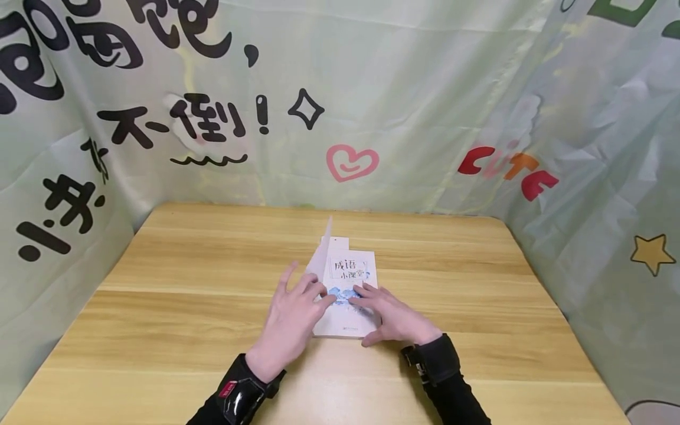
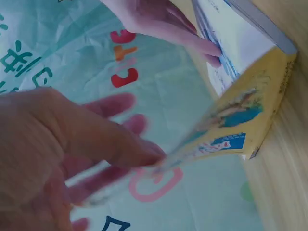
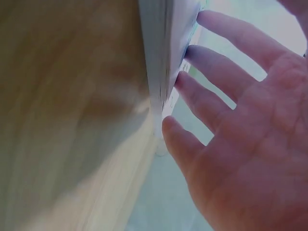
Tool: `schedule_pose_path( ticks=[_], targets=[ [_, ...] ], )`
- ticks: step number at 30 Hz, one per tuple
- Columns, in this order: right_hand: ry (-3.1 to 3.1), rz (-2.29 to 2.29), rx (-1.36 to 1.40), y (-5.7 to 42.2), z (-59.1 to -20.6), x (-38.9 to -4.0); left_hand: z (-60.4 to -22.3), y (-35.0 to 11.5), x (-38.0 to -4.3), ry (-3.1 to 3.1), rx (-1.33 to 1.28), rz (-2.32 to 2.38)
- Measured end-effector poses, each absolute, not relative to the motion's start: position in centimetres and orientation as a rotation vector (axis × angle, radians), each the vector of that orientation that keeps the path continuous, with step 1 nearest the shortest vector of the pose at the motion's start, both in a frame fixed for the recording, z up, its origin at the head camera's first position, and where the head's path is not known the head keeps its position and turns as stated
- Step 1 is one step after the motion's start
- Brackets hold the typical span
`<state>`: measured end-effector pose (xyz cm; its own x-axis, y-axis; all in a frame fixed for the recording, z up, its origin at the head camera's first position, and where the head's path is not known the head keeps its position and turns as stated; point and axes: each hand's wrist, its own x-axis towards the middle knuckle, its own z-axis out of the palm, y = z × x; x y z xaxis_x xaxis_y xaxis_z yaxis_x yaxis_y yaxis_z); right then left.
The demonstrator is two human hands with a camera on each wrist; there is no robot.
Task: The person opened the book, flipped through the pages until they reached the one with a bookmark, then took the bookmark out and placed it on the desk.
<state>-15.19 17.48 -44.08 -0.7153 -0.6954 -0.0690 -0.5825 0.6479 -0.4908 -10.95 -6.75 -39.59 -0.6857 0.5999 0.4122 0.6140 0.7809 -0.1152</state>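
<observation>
A book (image 1: 347,323) lies on the table, its cover (image 1: 321,260) raised along the left side. The white title page beneath carries dark lettering and a blue picture. My left hand (image 1: 293,313) pinches the raised cover between thumb and fingers; in the left wrist view the yellow outer side of the cover (image 2: 240,113) slants up to the thumb. With fingers spread, my right hand (image 1: 395,316) rests its fingertips on the title page. In the right wrist view those fingertips (image 3: 192,53) touch the page beside the book's edge (image 3: 161,57).
A white tab with a small dark hole (image 1: 340,242) sticks out past the book's top edge. The wooden table (image 1: 451,265) extends around the book. Printed cloth (image 1: 414,118) hangs behind the table and along both sides.
</observation>
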Motion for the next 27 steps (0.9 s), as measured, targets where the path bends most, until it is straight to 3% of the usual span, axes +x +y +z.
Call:
schedule_pose_path(
  ticks=[10, 27],
  targets=[
    [2.598, -0.692, -0.989, 17.4, -43.9, -14.9, -40.3, -7.5, -10.9, -2.742, -0.609, -0.114],
    [2.569, -0.723, -1.025, 17.5, -43.4, -14.8, -43.8, -6.9, -11.6, -3.019, -0.801, -0.194]
  ],
)
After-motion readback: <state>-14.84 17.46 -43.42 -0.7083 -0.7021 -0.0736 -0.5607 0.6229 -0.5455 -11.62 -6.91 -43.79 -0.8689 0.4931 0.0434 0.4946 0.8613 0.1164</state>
